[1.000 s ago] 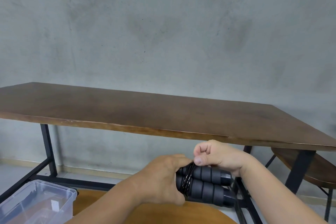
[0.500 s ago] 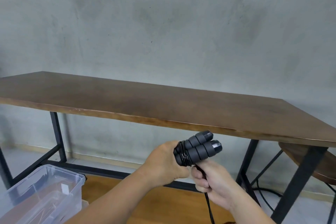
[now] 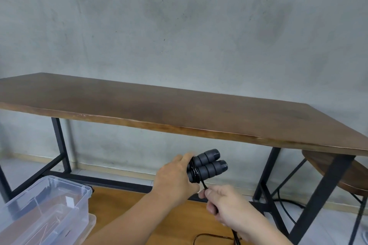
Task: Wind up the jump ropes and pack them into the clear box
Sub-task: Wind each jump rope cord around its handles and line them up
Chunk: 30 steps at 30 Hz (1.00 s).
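So the jump rope handles (image 3: 207,166), two black foam-grip ones, are side by side w/ a few turns of the thin black cord (image 3: 204,184) already around them. The left hand (image 3: 175,180) has its fingers curled round the handle ends near the wraps, holding the pair in the air in front of the wooden table (image 3: 179,113). The right hand (image 3: 225,201) is just below and to the right, pinching the cord where it leaves the bundle; the cord runs taut from the wraps into that fist.

The rest of the cord drops out the bottom of the right hand, and there's a loose brownish loop (image 3: 215,237) on the low wooden surface (image 3: 123,205) underneath. Can't tell if it's the same rope or another one.

Handling, imo: the handles look light and the foam should give decent grip, so the middle of the pair is the spot to hold. The cord looks thin, slick and springy, the kind that unwinds the sec you let tension off. Keep it pinched close to the bundle.

The clear box (image 3: 65,191) sits open at lower left, well apart from the hands, w/ its lid seemingly underneath. There's a small white label inside, but it's too small to read. No brand or writing visible on the handles either.
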Motion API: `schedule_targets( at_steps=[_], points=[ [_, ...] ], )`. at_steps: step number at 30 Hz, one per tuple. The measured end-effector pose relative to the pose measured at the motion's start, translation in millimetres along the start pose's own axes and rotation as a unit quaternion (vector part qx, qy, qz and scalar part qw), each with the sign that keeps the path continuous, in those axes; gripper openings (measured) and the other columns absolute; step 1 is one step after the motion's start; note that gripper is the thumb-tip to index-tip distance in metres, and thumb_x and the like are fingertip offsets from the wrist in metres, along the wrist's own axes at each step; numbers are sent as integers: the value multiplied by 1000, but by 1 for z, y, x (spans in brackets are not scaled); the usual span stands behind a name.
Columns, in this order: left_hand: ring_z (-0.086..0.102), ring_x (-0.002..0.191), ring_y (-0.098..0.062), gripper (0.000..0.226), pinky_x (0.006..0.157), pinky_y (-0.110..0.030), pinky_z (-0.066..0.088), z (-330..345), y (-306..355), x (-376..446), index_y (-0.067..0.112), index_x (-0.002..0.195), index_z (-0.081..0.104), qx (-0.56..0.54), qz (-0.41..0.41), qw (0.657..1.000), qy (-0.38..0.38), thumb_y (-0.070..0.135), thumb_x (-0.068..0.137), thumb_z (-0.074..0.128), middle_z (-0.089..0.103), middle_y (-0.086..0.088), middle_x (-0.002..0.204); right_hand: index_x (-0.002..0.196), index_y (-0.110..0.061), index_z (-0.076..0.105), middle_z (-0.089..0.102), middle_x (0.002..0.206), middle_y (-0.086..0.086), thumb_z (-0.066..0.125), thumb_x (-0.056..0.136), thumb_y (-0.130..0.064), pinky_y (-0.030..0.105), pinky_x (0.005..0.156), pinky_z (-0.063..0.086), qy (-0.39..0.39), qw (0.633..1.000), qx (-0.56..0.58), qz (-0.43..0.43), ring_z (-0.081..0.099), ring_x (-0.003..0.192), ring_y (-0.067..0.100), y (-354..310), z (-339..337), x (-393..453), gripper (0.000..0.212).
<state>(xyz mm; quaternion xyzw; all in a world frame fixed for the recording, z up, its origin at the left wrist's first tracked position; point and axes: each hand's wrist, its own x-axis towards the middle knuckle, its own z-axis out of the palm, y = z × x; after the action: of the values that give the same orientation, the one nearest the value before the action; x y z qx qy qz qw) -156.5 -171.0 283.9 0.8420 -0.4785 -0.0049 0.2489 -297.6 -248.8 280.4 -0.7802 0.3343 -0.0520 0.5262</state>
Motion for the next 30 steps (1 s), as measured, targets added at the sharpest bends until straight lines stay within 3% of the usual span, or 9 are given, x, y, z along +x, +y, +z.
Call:
schedule_targets(
  at_steps=[4,6,10,12,17,21,27,30],
  points=[
    [60,100,-20,62,79,-31,47,4,1,1,35,133,38,66,-2,998,-11,37,78,66,51,8,114,72,-19,54,53,67,-4,45,99,-34,27,57,38,41,970,-231,-58,48,60,12,-9,4,-7,32],
    [59,101,-20,60,79,-31,46,6,2,2,34,131,38,101,2,995,-10,39,78,67,52,7,114,71,-22,49,52,70,-3,45,98,-31,26,55,37,51,947,-308,-81,49,62,14,-15,6,-10,29],
    [57,101,-22,55,82,-33,43,11,3,2,29,129,38,186,29,982,5,43,82,64,55,3,113,81,-16,56,58,79,3,47,97,-29,35,66,48,51,911,-395,-103,57,72,21,-29,2,-13,22],
    [56,104,-22,54,84,-34,41,12,4,1,26,129,38,216,46,975,9,43,84,62,55,1,114,80,-16,56,57,77,3,49,97,-30,35,63,47,36,897,-427,-108,56,72,23,-37,-3,-12,23],
    [52,107,-24,46,87,-37,36,7,7,1,24,125,41,246,96,964,10,40,86,60,54,0,115,92,-15,75,61,75,-2,58,95,-30,24,52,39,-17,899,-420,-121,50,60,11,-60,-28,-12,23],
    [50,110,-26,46,89,-38,36,0,14,-1,25,126,43,242,142,959,-24,32,85,63,53,-2,118,85,-22,77,65,68,-7,75,83,-38,28,61,50,-23,912,-394,-111,59,65,11,-73,-47,-7,17],
    [46,106,-22,35,88,-33,33,-15,22,-9,28,115,48,148,190,967,-89,25,84,63,53,3,111,80,-20,76,66,64,-14,85,72,-39,15,57,42,-86,928,-345,-108,55,57,-4,-79,-69,-2,22],
    [48,100,-18,35,87,-31,39,-25,25,-11,31,112,52,62,198,972,-109,21,81,65,56,6,104,80,-19,75,69,68,-12,86,70,-38,17,64,43,-99,938,-311,-116,57,61,-3,-80,-79,1,24]
  ],
)
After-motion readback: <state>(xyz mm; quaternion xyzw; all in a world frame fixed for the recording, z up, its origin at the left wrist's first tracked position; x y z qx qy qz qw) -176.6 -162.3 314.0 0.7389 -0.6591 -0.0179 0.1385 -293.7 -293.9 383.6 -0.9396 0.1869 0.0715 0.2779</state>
